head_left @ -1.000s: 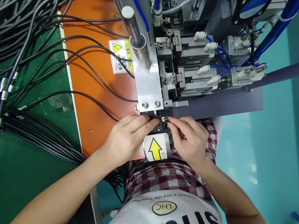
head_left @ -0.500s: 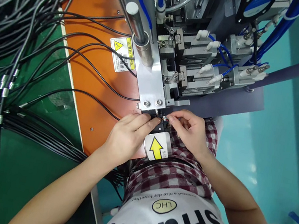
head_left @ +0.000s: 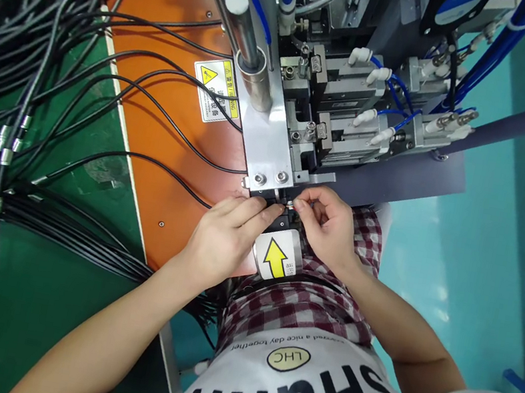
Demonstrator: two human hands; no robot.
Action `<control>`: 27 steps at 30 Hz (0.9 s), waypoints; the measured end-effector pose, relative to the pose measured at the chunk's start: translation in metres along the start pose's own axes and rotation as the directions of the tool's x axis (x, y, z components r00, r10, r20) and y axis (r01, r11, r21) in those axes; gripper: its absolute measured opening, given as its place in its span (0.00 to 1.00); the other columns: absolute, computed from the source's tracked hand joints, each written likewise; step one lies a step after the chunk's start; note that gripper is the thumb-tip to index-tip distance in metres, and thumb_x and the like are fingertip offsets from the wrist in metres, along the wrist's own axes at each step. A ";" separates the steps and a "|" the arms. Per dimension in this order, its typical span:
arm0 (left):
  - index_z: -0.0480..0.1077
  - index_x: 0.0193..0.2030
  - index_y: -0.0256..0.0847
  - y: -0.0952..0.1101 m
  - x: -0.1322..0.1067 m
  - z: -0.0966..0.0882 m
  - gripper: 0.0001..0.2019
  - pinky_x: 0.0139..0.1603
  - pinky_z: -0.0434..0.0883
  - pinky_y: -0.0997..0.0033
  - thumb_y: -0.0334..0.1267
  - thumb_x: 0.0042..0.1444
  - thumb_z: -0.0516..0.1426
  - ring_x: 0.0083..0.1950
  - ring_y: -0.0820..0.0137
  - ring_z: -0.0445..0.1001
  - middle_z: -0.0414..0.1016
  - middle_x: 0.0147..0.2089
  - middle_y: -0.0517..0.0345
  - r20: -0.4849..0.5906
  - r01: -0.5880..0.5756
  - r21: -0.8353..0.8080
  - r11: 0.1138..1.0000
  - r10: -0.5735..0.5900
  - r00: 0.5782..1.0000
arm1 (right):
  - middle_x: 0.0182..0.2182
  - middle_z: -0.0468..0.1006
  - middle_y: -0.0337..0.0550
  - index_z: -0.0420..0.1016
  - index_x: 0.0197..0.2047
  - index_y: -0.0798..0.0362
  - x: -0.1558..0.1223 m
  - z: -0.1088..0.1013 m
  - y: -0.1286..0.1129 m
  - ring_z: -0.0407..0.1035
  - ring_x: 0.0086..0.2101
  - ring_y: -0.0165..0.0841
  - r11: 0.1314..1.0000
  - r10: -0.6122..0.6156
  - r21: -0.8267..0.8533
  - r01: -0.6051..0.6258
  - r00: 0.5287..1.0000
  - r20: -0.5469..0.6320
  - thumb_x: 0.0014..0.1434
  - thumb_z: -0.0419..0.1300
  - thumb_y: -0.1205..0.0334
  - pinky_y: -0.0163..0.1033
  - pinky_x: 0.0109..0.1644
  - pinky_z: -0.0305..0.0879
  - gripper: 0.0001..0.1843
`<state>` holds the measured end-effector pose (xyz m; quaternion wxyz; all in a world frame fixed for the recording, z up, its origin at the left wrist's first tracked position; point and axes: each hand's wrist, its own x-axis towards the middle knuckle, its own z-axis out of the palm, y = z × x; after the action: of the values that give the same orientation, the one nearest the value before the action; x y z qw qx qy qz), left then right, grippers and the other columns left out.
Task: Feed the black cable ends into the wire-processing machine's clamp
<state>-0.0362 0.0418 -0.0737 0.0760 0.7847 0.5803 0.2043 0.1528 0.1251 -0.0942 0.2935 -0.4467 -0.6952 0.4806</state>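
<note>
A black cable [head_left: 165, 170] runs from the left and passes under my left hand [head_left: 228, 234]. That hand's fingers are pressed together over the black fixture [head_left: 281, 222] at the end of the machine's rail, with the cable beneath them. My right hand [head_left: 330, 229] is on the fixture's other side, thumb and forefinger pinching the thin wires [head_left: 290, 205] at the cable's end. These wires look whitish and reddish, and the fingertips partly cover them. Just below the fixture is a white label [head_left: 277, 253] with a yellow arrow.
A metal plate [head_left: 270, 150] carrying a steel post [head_left: 245, 24] stands just ahead of my hands. Pneumatic cylinders [head_left: 356, 98] with blue tubes are at the right. More cables lie across the orange surface [head_left: 141, 195] and the green mat [head_left: 69, 311], many bundled at the left.
My right hand has shifted slightly left, with its fingers still pinched at the fixture. The left hand stays in place. The view has moved a little.
</note>
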 end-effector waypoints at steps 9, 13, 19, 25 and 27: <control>0.73 0.57 0.35 -0.001 0.001 0.000 0.17 0.46 0.73 0.66 0.31 0.69 0.48 0.43 0.64 0.74 0.78 0.45 0.49 -0.014 -0.023 -0.004 1.000 0.023 1.000 | 0.30 0.74 0.39 0.73 0.37 0.51 -0.002 0.002 0.001 0.59 0.23 0.27 0.999 0.039 0.016 -0.039 0.999 0.010 0.66 0.59 0.60 0.37 0.28 0.56 0.06; 0.73 0.57 0.37 -0.001 0.000 0.000 0.17 0.46 0.73 0.67 0.31 0.69 0.47 0.43 0.65 0.75 0.78 0.45 0.49 -0.010 -0.008 -0.011 1.000 0.008 1.000 | 0.31 0.74 0.39 0.73 0.37 0.52 -0.001 0.002 -0.002 0.60 0.25 0.28 0.999 0.035 0.011 -0.036 0.999 0.016 0.66 0.59 0.61 0.36 0.29 0.57 0.05; 0.74 0.57 0.37 -0.001 -0.001 0.001 0.17 0.45 0.73 0.66 0.32 0.69 0.48 0.44 0.64 0.76 0.78 0.45 0.48 -0.015 0.002 -0.024 1.000 -0.002 1.000 | 0.32 0.75 0.40 0.72 0.37 0.52 -0.001 0.003 0.001 0.61 0.26 0.28 0.999 0.053 0.010 -0.053 0.999 0.014 0.65 0.59 0.61 0.36 0.30 0.58 0.05; 0.73 0.58 0.39 -0.001 -0.001 0.001 0.18 0.45 0.73 0.66 0.32 0.69 0.47 0.44 0.65 0.75 0.78 0.45 0.50 0.004 0.008 -0.020 1.000 -0.008 1.000 | 0.34 0.76 0.42 0.72 0.38 0.52 -0.002 0.005 0.006 0.64 0.28 0.29 0.996 0.086 -0.002 -0.086 0.996 0.026 0.66 0.58 0.60 0.36 0.32 0.61 0.06; 0.73 0.57 0.37 -0.001 -0.001 0.001 0.17 0.45 0.73 0.66 0.32 0.69 0.47 0.43 0.65 0.75 0.78 0.45 0.49 -0.005 -0.003 -0.014 1.000 0.003 1.000 | 0.35 0.76 0.43 0.72 0.38 0.52 -0.001 0.005 0.009 0.67 0.29 0.30 0.995 0.104 0.005 -0.104 0.994 0.029 0.66 0.58 0.59 0.36 0.33 0.62 0.06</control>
<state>-0.0375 0.0412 -0.0750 0.0797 0.7844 0.5781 0.2104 0.1526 0.1234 -0.1045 0.2598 -0.4744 -0.6736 0.5038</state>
